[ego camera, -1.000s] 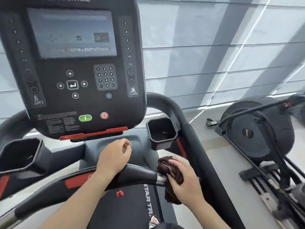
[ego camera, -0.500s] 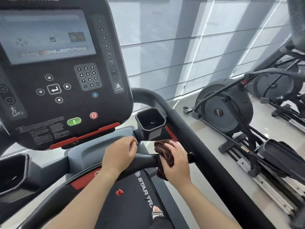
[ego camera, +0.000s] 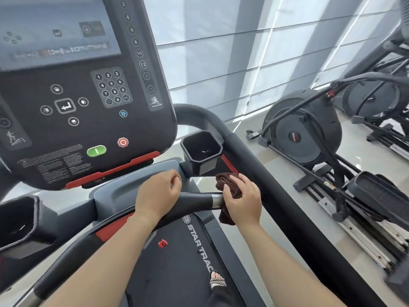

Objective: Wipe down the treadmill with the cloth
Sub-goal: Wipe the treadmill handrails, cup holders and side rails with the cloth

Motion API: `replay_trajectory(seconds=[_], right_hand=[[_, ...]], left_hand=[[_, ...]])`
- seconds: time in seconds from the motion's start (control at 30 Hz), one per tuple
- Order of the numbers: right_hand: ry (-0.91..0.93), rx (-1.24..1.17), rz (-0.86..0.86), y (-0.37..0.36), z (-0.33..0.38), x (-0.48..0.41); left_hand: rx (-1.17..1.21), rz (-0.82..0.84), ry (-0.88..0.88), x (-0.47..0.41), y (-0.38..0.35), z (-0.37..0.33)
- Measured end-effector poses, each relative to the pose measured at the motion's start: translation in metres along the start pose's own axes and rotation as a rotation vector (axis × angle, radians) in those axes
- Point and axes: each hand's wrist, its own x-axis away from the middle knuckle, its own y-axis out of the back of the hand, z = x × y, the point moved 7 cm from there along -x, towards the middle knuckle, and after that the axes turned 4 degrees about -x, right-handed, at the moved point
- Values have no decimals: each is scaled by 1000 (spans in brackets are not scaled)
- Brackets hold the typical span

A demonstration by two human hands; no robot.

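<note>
I stand on a black Star Trac treadmill [ego camera: 197,247], its console [ego camera: 88,96] filling the upper left. My right hand [ego camera: 242,201] grips a dark brown cloth [ego camera: 223,181] wrapped over the right end of the front handlebar [ego camera: 194,201], by its silver ring. The cloth's tail hangs below the bar. My left hand [ego camera: 158,193] rests on the same bar just left of it, fingers loosely curled and holding nothing.
A black cup holder [ego camera: 201,149] sits right behind the cloth, and the thick right side rail [ego camera: 265,180] runs past it. Another cup holder [ego camera: 17,220] is at the left. Elliptical machines [ego camera: 309,134] stand on the pale floor to the right.
The view has swung right and closer. My right hand with the cloth has shifted slightly along the bar's end toward the cup holder. My left hand stays on the bar.
</note>
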Motion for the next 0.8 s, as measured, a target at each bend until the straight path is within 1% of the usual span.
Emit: replay_trajectory(seconds=[0.07, 0.1, 0.13, 0.27, 0.33, 0.43, 0.57, 0.63, 0.67, 0.8], right_hand=[[-65, -6, -30, 8, -14, -2], [-68, -17, -35, 9, -15, -1], [-32, -33, -23, 7, -10, 0], [257, -129, 94, -6, 22, 15], [303, -130, 91, -4, 20, 11], [305, -91, 52, 5, 9, 1], [207, -86, 81, 5, 3, 0], [189, -26, 149, 3, 2, 1], [212, 10, 201, 2, 1, 2], [444, 29, 432, 9, -8, -4]], left_hand=[[-9, 3, 6, 0, -1, 0], [-17, 8, 12, -1, -2, -1], [-22, 13, 20, -2, -3, -1], [-28, 15, 44, -4, -5, 1], [-31, 25, 53, -4, -5, 2], [-40, 22, 76, -4, -5, 4], [-38, 4, 98, -4, -5, 6], [-36, 0, 109, -3, -4, 8], [-35, -2, 112, -3, -4, 9], [-47, -29, 129, -3, -3, 10]])
